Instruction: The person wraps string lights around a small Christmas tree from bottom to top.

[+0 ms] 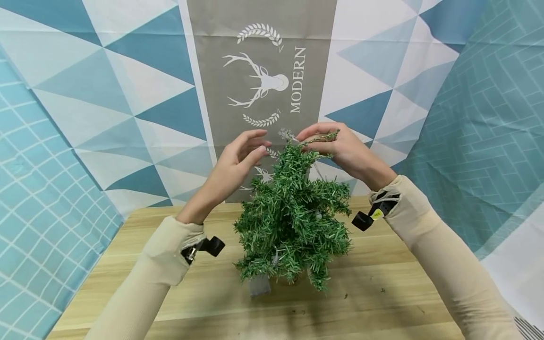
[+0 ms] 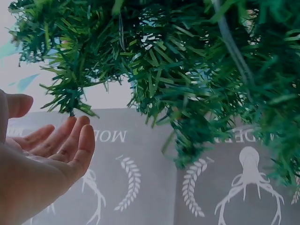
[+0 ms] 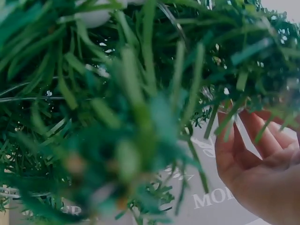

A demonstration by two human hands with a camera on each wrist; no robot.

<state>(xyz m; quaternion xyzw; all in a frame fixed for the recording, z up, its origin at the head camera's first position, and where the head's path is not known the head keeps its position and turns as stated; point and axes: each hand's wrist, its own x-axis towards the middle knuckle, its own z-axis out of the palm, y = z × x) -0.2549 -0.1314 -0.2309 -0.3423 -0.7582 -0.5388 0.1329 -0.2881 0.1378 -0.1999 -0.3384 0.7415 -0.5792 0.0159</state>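
Note:
A small artificial Christmas tree [image 1: 293, 208] with green tinsel-like needles stands on the wooden table. Clear wire [image 2: 234, 51] runs through its branches. At the tree's top is a clear snowflake-shaped light [image 1: 286, 134]. My right hand [image 1: 346, 146] is at the top right, its fingertips pinching the clear light's base beside a raised branch. Needles hide part of this hand in the right wrist view. Left of the treetop, my left hand [image 1: 238, 163] is held with fingers loosely bent and thumb apart. Its fingertips [image 2: 83, 123] come right up to a branch tip in the left wrist view.
A small grey box [image 1: 259, 285] is at the tree's foot on the wooden table [image 1: 204, 302]. Behind hangs a patterned cloth [image 1: 157, 94] with blue triangles and a deer print. Blue tiled-pattern sheets [image 1: 34, 198] flank both sides. Small dark bits [image 1: 383, 290] lie on the table.

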